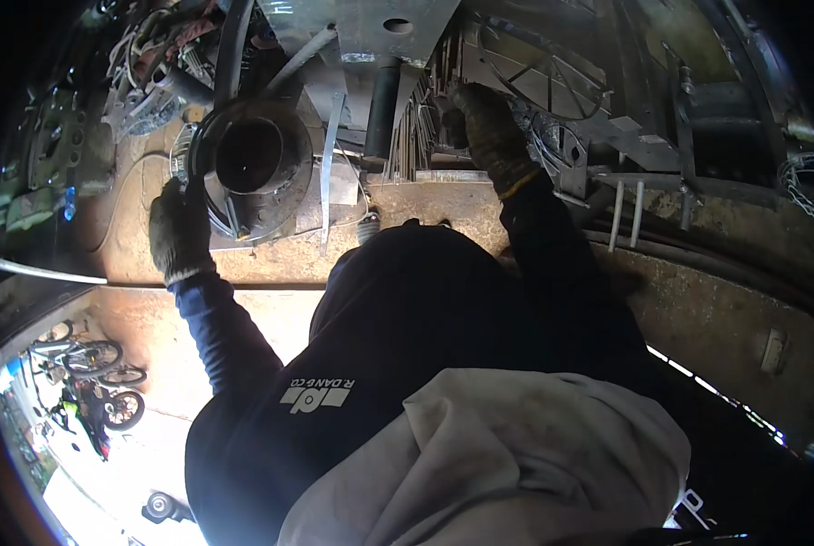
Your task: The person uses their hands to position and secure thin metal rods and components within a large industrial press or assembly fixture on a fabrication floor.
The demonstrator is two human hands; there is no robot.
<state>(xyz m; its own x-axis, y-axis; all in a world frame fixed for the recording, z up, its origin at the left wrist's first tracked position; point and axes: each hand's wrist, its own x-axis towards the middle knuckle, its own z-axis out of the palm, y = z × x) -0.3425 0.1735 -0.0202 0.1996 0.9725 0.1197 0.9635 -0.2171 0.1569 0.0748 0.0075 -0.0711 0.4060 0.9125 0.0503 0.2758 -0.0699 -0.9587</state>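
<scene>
My left hand [179, 232], in a grey knit work glove, is at the left edge of a round flanged metal piece [296, 173] with a wide dark opening. Its fingers look curled by the rim; what they hold, if anything, is hidden. Farther forward on the right, my gloved right hand [491, 132] reaches beside a bundle of thin metal strips [413, 136] standing on edge. Those fingers are bent too, and shadow hides what lies in them. Between the hands are a flat metal bar [331, 164] and a dark upright tube [383, 105].
A metal plate with a hole [361, 27] spans the far middle. Tangled scrap [166, 55] lies far left. A spoked metal wheel [553, 86] and two light rods [637, 214] are on the right. Bicycles [93, 359] stand at the lower left.
</scene>
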